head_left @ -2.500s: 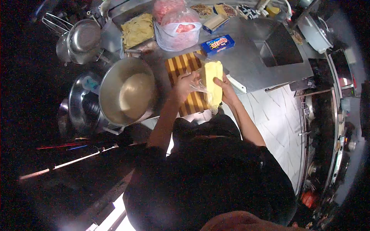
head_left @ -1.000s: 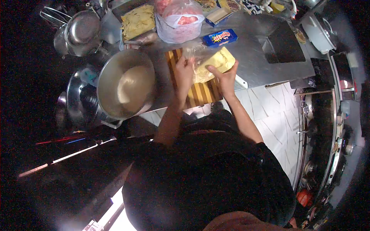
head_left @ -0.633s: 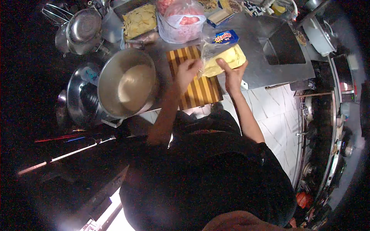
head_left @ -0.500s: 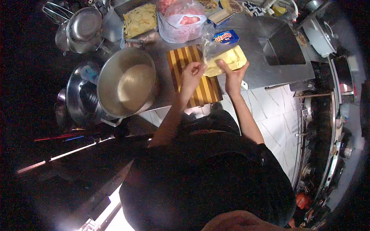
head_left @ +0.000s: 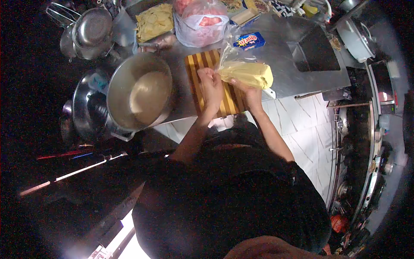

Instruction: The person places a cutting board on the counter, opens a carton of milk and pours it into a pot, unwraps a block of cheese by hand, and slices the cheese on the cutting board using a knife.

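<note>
A pale yellow block (head_left: 254,74) hangs over the right part of a striped wooden board (head_left: 202,61). Clear plastic wrap (head_left: 233,54) trails from the block's left end, bunched up towards the blue box. My right hand (head_left: 250,93) is closed round the block from below, its thumb near the left end. Over the board, my left hand (head_left: 210,84) has its fingers pressed together on the edge of the wrap. Just behind the block lies a blue box (head_left: 250,40) with lettering. Part of a white object (head_left: 270,93) shows beneath the block.
A large metal pot (head_left: 140,93) stands left of the board. Behind are a tray of yellow slices (head_left: 154,23), a plastic bag with pink contents (head_left: 202,26) and an opened box (head_left: 245,17). Strainers (head_left: 92,28) are at the left, a sink (head_left: 317,49) at the right.
The block has turned and tilted, so its end now points right and slightly down. Both hands are closer together, and my left hand has come a little left with the wrap drawn out.
</note>
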`<state>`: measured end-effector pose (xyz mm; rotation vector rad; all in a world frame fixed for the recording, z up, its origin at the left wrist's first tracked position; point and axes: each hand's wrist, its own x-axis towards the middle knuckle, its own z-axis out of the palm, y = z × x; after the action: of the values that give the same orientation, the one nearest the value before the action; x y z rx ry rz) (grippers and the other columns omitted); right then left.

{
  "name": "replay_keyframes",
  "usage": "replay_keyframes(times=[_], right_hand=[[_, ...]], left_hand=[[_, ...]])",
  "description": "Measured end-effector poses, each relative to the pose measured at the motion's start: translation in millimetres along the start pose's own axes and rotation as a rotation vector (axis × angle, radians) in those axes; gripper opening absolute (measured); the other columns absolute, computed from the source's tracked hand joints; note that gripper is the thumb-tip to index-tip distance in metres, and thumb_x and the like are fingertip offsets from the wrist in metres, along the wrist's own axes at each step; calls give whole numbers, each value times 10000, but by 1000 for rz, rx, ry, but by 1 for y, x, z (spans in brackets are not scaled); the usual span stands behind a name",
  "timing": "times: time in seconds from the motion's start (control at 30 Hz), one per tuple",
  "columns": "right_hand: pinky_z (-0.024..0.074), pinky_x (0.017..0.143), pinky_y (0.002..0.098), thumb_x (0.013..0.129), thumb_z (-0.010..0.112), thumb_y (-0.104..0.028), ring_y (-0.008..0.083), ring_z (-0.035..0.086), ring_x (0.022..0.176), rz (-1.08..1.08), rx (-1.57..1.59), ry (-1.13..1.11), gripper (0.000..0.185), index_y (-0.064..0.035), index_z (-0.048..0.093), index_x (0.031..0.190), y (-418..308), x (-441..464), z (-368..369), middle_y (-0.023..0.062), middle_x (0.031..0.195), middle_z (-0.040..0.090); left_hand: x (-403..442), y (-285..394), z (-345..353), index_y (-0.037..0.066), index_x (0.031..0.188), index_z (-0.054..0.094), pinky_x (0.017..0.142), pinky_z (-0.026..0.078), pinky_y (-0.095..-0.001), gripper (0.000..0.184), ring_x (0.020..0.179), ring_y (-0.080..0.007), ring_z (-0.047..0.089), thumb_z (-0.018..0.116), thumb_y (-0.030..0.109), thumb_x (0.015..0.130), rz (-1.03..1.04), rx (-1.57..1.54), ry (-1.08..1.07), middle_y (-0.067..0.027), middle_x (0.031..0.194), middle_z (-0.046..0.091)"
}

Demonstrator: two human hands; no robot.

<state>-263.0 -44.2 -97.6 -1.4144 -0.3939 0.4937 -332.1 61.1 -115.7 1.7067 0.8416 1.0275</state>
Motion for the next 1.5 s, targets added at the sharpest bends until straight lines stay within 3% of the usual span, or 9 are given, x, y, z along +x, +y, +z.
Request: replay_keyframes(times=[0.27, 0.37, 0.57, 0.77, 0.97, 1.07, 1.3, 1.43, 1.5], right_hand=[[483, 782, 291, 673, 787, -159, 168, 612, 861, 0, 10, -31, 420, 16, 608, 1011, -13, 5, 0, 89, 973, 648], [461, 848, 304, 676, 754, -24, 187, 600, 922, -12, 15, -39, 427, 26, 568, 1058, -15, 12, -2, 104, 1000, 630], [461, 864, 301, 663, 746, 18, 208, 593, 952, 103, 170, -182, 475, 21, 542, 1092, -20, 21, -26, 120, 1052, 607], [480, 711, 261, 650, 758, -3, 163, 594, 817, 262, 226, -224, 440, 6, 563, 1044, -46, 8, -41, 83, 943, 623], [489, 549, 200, 697, 715, 11, 120, 577, 668, 229, 523, -266, 379, 14, 546, 1035, -26, 23, -38, 64, 883, 596], [546, 633, 262, 753, 672, 10, 162, 601, 736, 208, 607, -230, 391, 30, 500, 1104, -22, 25, -33, 92, 948, 595], [571, 731, 333, 791, 656, -42, 231, 605, 951, 269, 871, -182, 406, -13, 484, 1158, -13, 32, -10, 116, 1096, 574], [567, 691, 291, 766, 689, -67, 193, 609, 926, 223, 631, -184, 437, -15, 492, 1153, -29, 38, -22, 98, 1063, 594], [568, 671, 279, 756, 701, -69, 180, 616, 899, 229, 496, -175, 443, -6, 498, 1144, -32, 48, -30, 94, 1046, 600]], left_hand=[[41, -11, -6, 19, 941, 463, 595, 470, -369, 109, 702, -231, 615, 496, -2, 839, 213, 41, -17, -150, 828, 585], [56, -16, -10, 21, 914, 489, 627, 473, -332, 112, 744, -207, 609, 491, -45, 825, -47, -145, -142, -129, 836, 589], [69, -40, -16, 74, 1030, 478, 567, 464, -272, 362, 715, -202, 595, 501, -129, 732, -781, -1365, -517, -77, 957, 581], [71, -18, -12, 93, 1150, 485, 551, 444, -264, 332, 760, -166, 589, 489, 7, 830, -729, -1226, -782, -92, 1010, 588], [54, -44, 13, 126, 1081, 575, 708, 490, -316, 220, 873, -169, 597, 461, 197, 908, -1125, -1122, -521, -44, 974, 620], [40, -74, 22, 107, 1125, 539, 785, 479, -342, 244, 939, -204, 586, 468, 158, 897, -953, -1002, -628, -64, 1044, 604], [-24, -61, 43, 43, 1290, 392, 833, 450, -297, 466, 1053, -188, 519, 530, 105, 850, -208, -198, -303, -93, 1186, 527], [-12, -42, -1, 58, 1245, 455, 862, 440, -325, 446, 998, -194, 513, 603, 53, 824, -788, -1024, -485, -60, 1123, 538], [0, -61, -14, 46, 1225, 460, 929, 406, -370, 394, 1060, -206, 495, 575, 62, 848, -757, -1113, -474, -82, 1157, 529]])
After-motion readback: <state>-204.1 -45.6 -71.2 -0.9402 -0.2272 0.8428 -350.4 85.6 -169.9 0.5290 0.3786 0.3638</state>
